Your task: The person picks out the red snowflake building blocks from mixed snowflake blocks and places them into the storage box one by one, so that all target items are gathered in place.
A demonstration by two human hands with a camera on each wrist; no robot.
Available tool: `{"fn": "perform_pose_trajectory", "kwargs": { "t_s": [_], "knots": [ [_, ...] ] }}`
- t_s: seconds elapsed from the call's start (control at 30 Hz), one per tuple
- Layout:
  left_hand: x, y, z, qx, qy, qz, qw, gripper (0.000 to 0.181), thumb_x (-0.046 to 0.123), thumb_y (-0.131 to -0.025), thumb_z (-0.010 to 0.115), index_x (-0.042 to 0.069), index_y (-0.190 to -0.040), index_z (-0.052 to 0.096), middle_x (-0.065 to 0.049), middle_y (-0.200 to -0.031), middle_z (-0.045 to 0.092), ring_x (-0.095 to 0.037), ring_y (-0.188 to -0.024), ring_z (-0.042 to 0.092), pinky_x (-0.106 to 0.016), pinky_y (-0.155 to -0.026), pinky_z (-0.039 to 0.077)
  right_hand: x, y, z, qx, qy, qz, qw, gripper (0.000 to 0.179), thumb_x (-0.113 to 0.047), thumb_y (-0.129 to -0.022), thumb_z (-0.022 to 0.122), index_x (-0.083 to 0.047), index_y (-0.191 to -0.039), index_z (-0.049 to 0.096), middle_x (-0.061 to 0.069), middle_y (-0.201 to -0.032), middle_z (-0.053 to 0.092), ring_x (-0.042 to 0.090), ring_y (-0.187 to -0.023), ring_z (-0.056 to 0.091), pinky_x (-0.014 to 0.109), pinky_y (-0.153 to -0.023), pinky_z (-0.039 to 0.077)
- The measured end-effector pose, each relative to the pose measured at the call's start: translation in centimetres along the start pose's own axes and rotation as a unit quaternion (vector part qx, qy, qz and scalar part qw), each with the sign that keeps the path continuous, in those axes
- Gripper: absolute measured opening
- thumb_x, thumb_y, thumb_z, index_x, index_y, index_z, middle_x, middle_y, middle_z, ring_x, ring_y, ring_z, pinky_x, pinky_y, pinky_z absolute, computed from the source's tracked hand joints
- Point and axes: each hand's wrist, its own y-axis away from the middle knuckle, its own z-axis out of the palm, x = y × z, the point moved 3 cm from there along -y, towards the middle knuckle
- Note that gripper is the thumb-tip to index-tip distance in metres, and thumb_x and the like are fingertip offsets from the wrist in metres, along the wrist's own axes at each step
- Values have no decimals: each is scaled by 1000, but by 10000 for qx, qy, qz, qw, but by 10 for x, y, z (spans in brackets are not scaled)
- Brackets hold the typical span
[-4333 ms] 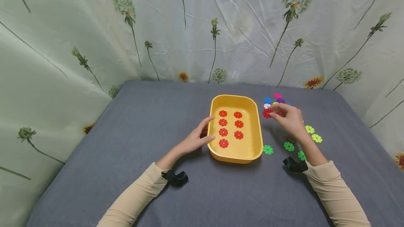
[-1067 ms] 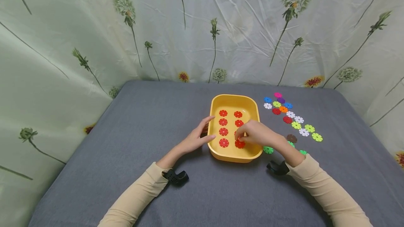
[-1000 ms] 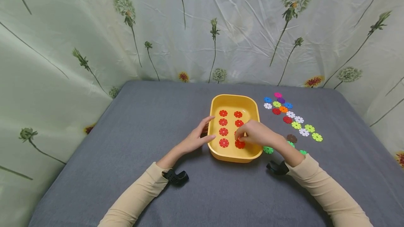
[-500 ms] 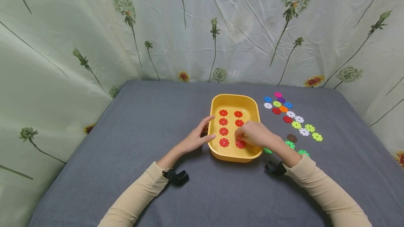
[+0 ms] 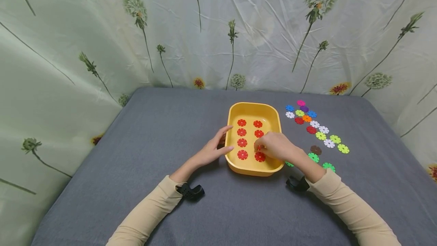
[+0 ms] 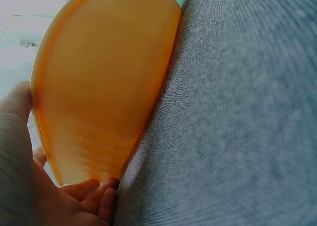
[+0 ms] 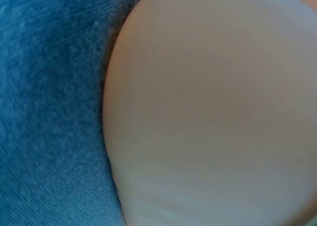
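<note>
A yellow plastic tray (image 5: 254, 166) stands on the grey cloth, with red notched snowflake discs (image 5: 242, 142) laid flat in two columns inside it. My left hand (image 5: 212, 150) grips the tray's left side, thumb and a finger over the rim; in the left wrist view the other fingers touch the outer wall (image 6: 104, 87). My right hand (image 5: 274, 145) reaches over the right rim, its curled fingers pinching at a red disc in the right column, partly hidden by them. The lowest red disc (image 5: 260, 157) shows just below the fingertips. Tray wall fills the right wrist view, blurred.
Loose snowflake discs in several colours lie right of the tray, among them orange (image 5: 307, 118), white (image 5: 323, 129), brown (image 5: 315, 149) and green (image 5: 328, 166). A flower-printed curtain (image 5: 191, 29) hangs behind the table (image 5: 153, 124).
My right hand has carried a red disc from the loose ones into the tray, lengthening the right column. Over the last second it has shifted only slightly; the left hand stays put.
</note>
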Motion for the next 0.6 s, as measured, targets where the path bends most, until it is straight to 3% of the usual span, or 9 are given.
{"fn": "perform_pose_trajectory", "kwargs": {
  "t_s": [0.6],
  "knots": [
    [0,0,0,-1,12,73,10000,69,29,-91,58,22,-148,19,-16,-143,41,-27,-127,48,-44,-105,39,0,-1,1,126,175,25,9998,8,-8,-79,71,-16,-81,72,-6,-68,63,8,-59,48,20,-53,40]
  ]
}}
